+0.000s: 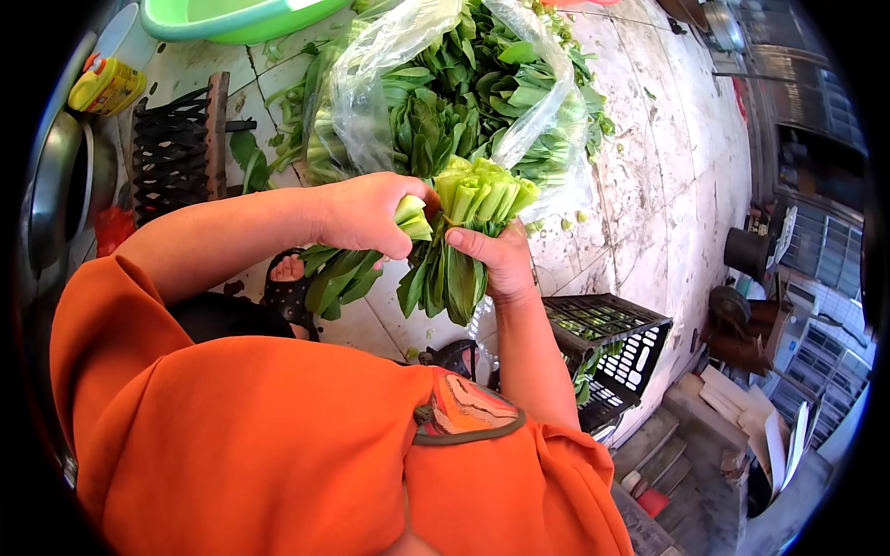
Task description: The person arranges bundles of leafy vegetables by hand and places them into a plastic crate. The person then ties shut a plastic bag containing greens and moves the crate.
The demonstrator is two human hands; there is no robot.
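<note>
My right hand (pixel 501 255) is closed around a thick bunch of leafy greens (pixel 482 193), its pale cut stalk ends turned up and its dark leaves hanging down. My left hand (pixel 371 213) grips a smaller handful of greens (pixel 338 280) right beside that bunch; the pale ends show at my fingers and the leaves droop below. Some fingers of both hands are hidden behind the stalks. Just beyond my hands, a clear plastic bag (pixel 357 102) lies open on the floor, full of more leafy greens (pixel 431 125).
A black plastic crate (pixel 616 324) with greens inside stands to the right. At the left are a low stool with woven black straps (pixel 171 153), a yellow bottle (pixel 107 88) and metal bowls (pixel 60 176). A green basin (pixel 236 23) sits behind. Leaf scraps litter the tiled floor (pixel 667 176).
</note>
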